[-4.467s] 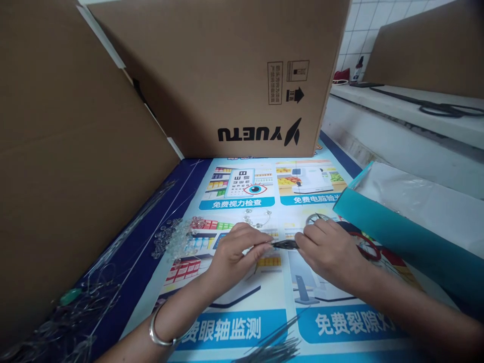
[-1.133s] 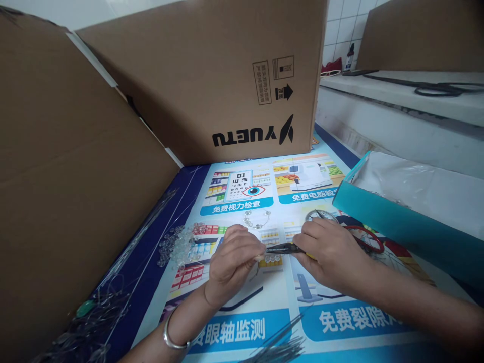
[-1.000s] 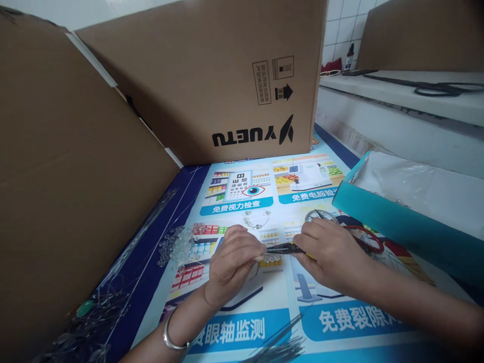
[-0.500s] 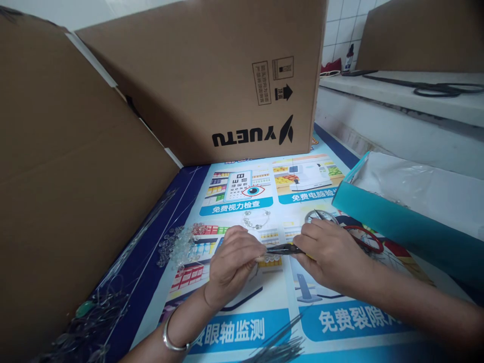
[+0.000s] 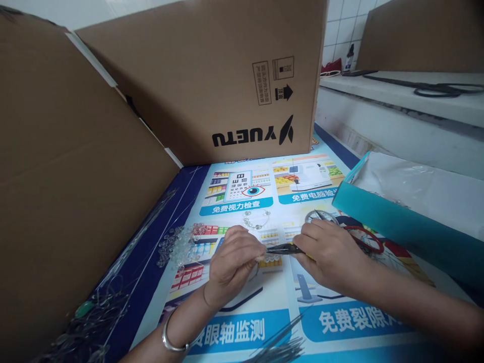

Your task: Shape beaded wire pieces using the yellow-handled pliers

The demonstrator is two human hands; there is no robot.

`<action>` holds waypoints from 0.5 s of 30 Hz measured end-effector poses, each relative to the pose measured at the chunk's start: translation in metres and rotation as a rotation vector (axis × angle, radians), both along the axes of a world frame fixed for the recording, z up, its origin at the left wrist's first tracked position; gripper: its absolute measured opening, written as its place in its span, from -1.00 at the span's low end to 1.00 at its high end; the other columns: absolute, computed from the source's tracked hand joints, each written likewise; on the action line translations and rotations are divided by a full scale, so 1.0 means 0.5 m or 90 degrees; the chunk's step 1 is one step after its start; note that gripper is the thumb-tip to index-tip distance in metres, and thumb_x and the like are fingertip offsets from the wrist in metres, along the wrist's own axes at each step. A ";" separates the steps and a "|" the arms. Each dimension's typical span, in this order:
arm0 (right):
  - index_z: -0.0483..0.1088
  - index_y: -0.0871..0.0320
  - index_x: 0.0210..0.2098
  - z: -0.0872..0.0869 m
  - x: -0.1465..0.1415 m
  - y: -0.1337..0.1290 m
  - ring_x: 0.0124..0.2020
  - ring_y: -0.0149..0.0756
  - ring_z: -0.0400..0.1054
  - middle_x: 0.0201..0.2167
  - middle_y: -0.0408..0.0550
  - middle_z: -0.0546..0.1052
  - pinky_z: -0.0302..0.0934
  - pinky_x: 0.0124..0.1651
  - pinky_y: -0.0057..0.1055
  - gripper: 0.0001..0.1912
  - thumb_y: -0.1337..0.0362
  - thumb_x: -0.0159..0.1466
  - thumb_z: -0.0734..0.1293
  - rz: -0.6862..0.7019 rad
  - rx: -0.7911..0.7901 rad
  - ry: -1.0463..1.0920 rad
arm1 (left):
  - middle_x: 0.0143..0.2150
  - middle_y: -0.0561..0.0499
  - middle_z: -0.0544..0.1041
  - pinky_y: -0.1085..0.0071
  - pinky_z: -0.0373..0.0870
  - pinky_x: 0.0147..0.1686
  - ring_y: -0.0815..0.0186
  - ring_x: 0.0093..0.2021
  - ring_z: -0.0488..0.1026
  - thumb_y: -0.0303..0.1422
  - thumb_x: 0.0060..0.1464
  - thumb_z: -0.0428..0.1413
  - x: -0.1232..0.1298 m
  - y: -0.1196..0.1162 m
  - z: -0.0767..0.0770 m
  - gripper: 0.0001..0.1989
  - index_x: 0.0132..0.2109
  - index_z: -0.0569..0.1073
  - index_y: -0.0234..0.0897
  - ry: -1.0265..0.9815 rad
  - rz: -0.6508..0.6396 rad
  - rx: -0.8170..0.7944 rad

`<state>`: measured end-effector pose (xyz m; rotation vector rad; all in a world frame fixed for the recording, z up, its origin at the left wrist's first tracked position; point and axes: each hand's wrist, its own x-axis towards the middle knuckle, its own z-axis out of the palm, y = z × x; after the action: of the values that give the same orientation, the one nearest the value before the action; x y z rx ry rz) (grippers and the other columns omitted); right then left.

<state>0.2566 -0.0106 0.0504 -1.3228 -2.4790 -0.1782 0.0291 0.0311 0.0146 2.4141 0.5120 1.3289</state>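
My right hand (image 5: 328, 252) is closed around a pair of long-nose pliers (image 5: 283, 249), whose dark jaws point left. The tips of the jaws meet the fingers of my left hand (image 5: 236, 259), which are pinched together on a thin beaded wire. Clear beads (image 5: 273, 257) of it show just below the jaws; the rest is hidden by my left fingers. Beyond the hands, a loop of wire with clear beads (image 5: 257, 222) lies on the printed sheet. Loose clear beads (image 5: 179, 247) are heaped left of my left hand.
Cut wires (image 5: 280, 348) lie in front, with more tangled wire (image 5: 94, 317) at the left. Tall cardboard (image 5: 196, 91) walls the left and back. A teal box (image 5: 401, 227) stands at right, near a red ring-shaped thing (image 5: 368, 239). Large scissors (image 5: 434, 88) rest on the ledge.
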 end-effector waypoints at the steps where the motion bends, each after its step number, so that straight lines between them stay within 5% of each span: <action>1: 0.34 0.15 -0.42 0.000 -0.001 0.001 -0.30 -0.20 0.19 -0.41 -0.03 0.38 0.02 -0.25 -0.30 -0.89 0.27 0.18 0.22 -0.003 0.002 -0.002 | -0.31 -0.01 0.52 0.16 0.26 -0.11 0.29 -0.29 0.44 -0.58 0.00 0.07 0.001 0.001 0.001 -0.73 -0.14 0.42 -0.21 -0.004 -0.002 -0.001; 15: 0.36 0.17 -0.38 -0.010 0.006 0.007 -0.27 -0.21 0.18 -0.38 -0.01 0.37 0.07 -0.21 -0.28 -0.87 0.26 0.18 0.22 0.003 -0.032 0.095 | -0.34 -0.04 0.50 0.17 0.30 -0.17 0.29 -0.31 0.42 -0.56 0.03 0.07 0.009 0.009 -0.006 -0.80 -0.20 0.46 -0.25 -0.121 -0.010 -0.111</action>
<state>0.2598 -0.0071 0.0455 -1.3004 -2.3751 -0.0148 0.0334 0.0356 0.0119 2.1231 0.5325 1.4255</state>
